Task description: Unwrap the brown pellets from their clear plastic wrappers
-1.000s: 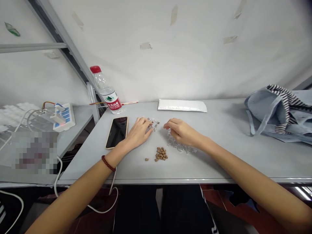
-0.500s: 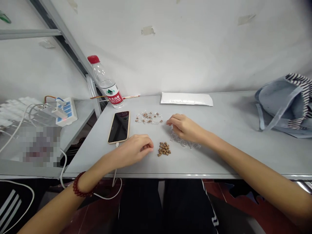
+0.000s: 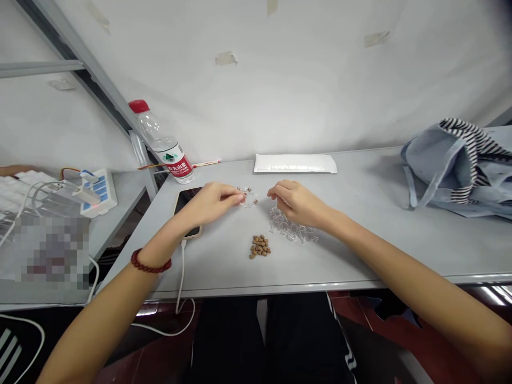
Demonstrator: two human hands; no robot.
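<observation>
On the worktop (image 3: 360,250), one heap of brown pellets (image 3: 260,247) sits nearest, at six o'clock. Of the two hands, the left (image 3: 212,202) pinches something too small to tell beside a scatter of clear wrappers (image 3: 247,196); the right (image 3: 298,204) curls over one clear plastic cluster (image 3: 290,230). Farther off are one phone (image 3: 184,201) at eleven, one water bottle (image 3: 166,152) at eleven, and one white envelope (image 3: 295,163) at twelve.

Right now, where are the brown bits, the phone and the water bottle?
Brown pellets (image 3: 260,247), head view, middle of the pile.
Phone (image 3: 184,201), head view, black screen.
Water bottle (image 3: 180,167), head view, red label.
</observation>
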